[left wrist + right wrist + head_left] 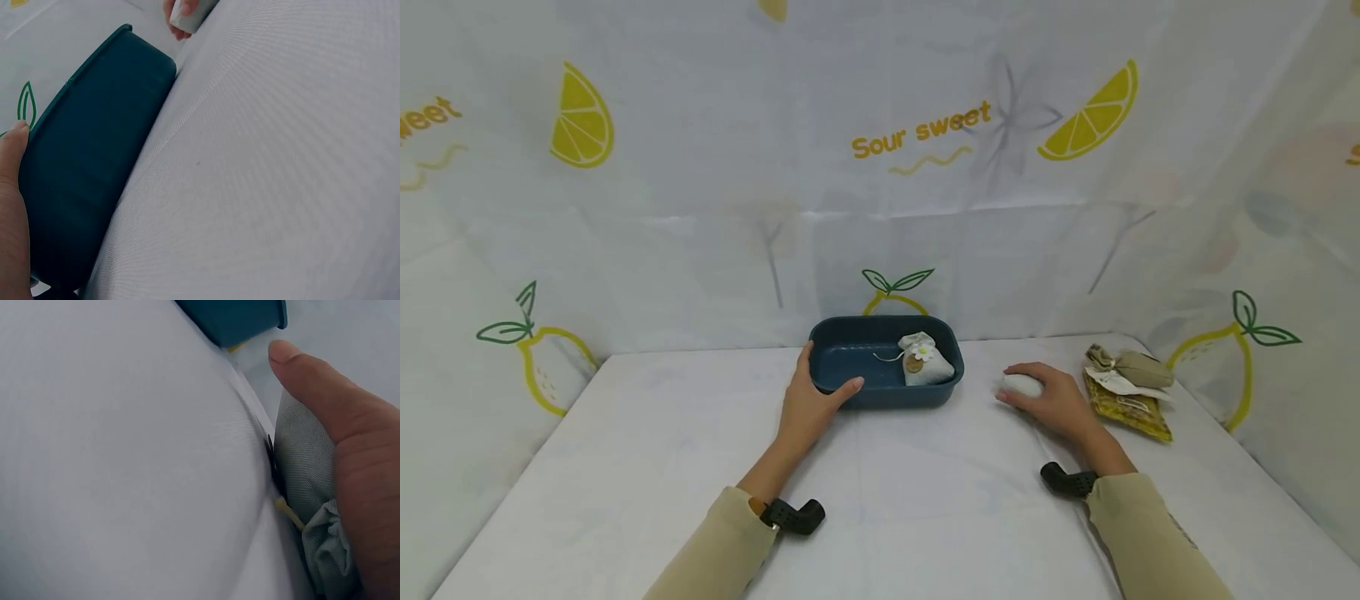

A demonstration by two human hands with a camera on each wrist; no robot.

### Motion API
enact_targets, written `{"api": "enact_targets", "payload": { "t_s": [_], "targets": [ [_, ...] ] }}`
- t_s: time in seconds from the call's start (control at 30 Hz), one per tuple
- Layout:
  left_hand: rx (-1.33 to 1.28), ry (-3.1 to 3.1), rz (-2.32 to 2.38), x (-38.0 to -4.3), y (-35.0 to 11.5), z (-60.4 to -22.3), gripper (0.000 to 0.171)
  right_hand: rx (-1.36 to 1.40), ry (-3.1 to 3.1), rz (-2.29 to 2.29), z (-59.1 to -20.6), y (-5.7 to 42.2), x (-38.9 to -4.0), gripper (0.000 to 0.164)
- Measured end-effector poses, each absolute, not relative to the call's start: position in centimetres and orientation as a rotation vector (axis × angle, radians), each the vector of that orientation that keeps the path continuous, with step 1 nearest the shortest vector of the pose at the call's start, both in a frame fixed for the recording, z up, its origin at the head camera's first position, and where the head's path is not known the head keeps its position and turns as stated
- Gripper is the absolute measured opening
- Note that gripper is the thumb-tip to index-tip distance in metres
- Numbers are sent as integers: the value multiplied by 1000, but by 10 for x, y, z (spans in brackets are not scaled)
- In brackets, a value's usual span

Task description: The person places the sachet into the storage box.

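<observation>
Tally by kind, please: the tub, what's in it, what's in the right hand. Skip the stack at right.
Dark blue rectangular tub: 1
Small pale cloth pouches: 2 (flower-trimmed pouch inside the tub, plain-looking pouch in the right hand)
Total: 3

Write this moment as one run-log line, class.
Left hand: holds blue tub; Right hand: grips pale pouch, right of tub; In tub: flower-trimmed pouch; Far right: brown pouch, yellow packet
</observation>
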State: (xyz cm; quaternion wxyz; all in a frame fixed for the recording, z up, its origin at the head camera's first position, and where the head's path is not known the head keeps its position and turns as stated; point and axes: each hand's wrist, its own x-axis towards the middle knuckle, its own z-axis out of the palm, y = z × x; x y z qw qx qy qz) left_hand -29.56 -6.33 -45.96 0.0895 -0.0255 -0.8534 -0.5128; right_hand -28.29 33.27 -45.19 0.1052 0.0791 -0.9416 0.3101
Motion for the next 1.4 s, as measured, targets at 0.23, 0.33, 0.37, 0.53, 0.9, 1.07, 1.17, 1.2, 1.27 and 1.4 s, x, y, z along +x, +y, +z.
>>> {"api": "enact_targets", "payload": {
  "t_s": [0.23, 0.33, 0.37, 0.53, 0.9, 1.07, 1.17, 1.2, 1.27, 1.4],
  "targets": [
    [-72, -2539, -1520, -297, -66, -462, 113, 154, -2677, 959, -455, 325, -283, 40],
    [-71, -2533, -1533, -296, -67, -462, 114, 63, -2644, 969, -455, 323, -284, 44],
    [-67, -2529, -1533, -296, -67, -462, 113, 26, -2629, 991, -455, 323, -284, 46],
    [-63, -2516, -1549, -295, -66, -463, 113, -180, -2530, 1192, -443, 317, -281, 57],
    [-97, -2506, -1548, -298, -61, -460, 115, -103, -2358, 1305, -393, 270, -283, 45],
    [-109, -2492, -1545, -298, -63, -461, 115, 38, -2308, 1314, -380, 243, -293, 38],
    [-112, -2496, -1543, -297, -65, -461, 114, 116, -2306, 1324, -373, 229, -300, 36],
    [-112, -2497, -1542, -297, -64, -462, 114, 136, -2306, 1331, -371, 225, -302, 35],
    [-112, -2496, -1541, -297, -64, -462, 113, 174, -2308, 1347, -368, 218, -305, 36],
    [-101, -2488, -1542, -297, -64, -461, 113, 255, -2327, 1370, -368, 204, -312, 35]
  ]
}}
